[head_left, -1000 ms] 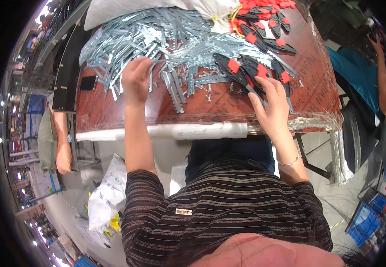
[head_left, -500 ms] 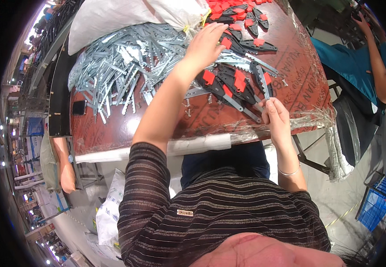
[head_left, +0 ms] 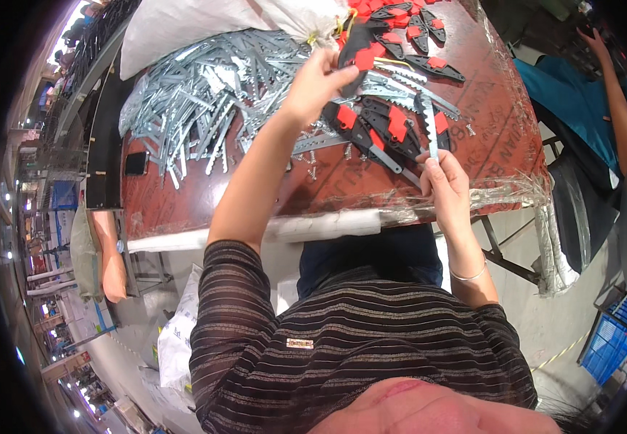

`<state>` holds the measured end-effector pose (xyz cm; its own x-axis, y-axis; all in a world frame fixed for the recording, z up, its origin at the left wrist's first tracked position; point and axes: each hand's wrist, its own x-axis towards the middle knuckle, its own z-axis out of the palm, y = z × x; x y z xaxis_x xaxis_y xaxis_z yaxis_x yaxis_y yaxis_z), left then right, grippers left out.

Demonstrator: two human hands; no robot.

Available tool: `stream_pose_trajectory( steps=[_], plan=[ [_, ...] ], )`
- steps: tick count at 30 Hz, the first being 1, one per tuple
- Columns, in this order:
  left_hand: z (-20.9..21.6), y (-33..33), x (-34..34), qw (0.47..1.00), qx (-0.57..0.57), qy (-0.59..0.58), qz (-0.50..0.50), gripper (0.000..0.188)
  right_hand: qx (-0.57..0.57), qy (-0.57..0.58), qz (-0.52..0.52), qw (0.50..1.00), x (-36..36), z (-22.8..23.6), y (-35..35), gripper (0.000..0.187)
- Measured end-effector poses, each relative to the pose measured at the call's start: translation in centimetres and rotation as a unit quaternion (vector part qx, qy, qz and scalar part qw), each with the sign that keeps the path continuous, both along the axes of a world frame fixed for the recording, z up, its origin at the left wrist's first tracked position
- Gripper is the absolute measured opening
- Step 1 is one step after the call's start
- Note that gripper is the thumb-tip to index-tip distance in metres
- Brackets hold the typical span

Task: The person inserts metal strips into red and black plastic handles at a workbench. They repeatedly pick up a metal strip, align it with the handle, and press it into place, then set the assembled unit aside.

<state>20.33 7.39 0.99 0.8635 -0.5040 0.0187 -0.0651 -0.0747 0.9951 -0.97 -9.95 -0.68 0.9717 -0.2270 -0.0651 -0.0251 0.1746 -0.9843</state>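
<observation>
My left hand (head_left: 316,85) is closed on a black plastic handle (head_left: 354,49) with a red tab, lifted at the far middle of the table. The fingers of my right hand (head_left: 446,181) pinch the near end of a notched metal strip (head_left: 430,129), which points away from me. Just left of that strip lie several black handles (head_left: 393,129) with red tabs, some with plain metal strips sticking out toward me. A big heap of loose metal strips (head_left: 197,94) spreads across the left of the table.
Behind the heap rests a white sack (head_left: 197,22). More black and red handles (head_left: 416,32) lie at the far right. Small springs (head_left: 312,165) and a dark phone-like slab (head_left: 137,163) are on the red-brown table (head_left: 494,148). Other people's arms (head_left: 621,123) show at both sides.
My left hand has closed on a black handle from the far pile and raised it slightly. My right hand still pinches the notched strip, almost in the same place.
</observation>
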Motion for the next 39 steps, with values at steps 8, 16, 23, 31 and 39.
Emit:
stream_pose_trajectory(
  steps=[8, 16, 23, 31, 39],
  plan=[
    [-0.9, 3.6, -10.5, 0.878, -0.363, 0.310, 0.038, 0.029, -0.020, 0.017, 0.129, 0.991, -2.5, 0.7, 3.8, 0.023],
    [-1.8, 4.4, -12.3, 0.855, -0.406, 0.302, 0.114, 0.027, -0.079, 0.056, 0.159, 0.983, -4.6, 1.9, 4.2, 0.024],
    [-1.7, 4.4, -13.1, 0.912, -0.332, 0.197, 0.135, 0.027, -0.130, 0.068, 0.150, 0.978, -4.5, 1.8, 4.4, 0.024],
    [-0.7, 3.1, -15.5, 0.929, -0.260, 0.253, 0.072, 0.028, -0.007, 0.065, 0.166, 0.984, -3.3, 0.5, 4.9, 0.023],
    [-1.8, 4.0, -14.3, 0.832, -0.472, 0.283, -0.063, 0.049, 0.132, 0.053, 0.174, 0.974, -3.1, 0.6, 5.1, 0.026]
  ],
)
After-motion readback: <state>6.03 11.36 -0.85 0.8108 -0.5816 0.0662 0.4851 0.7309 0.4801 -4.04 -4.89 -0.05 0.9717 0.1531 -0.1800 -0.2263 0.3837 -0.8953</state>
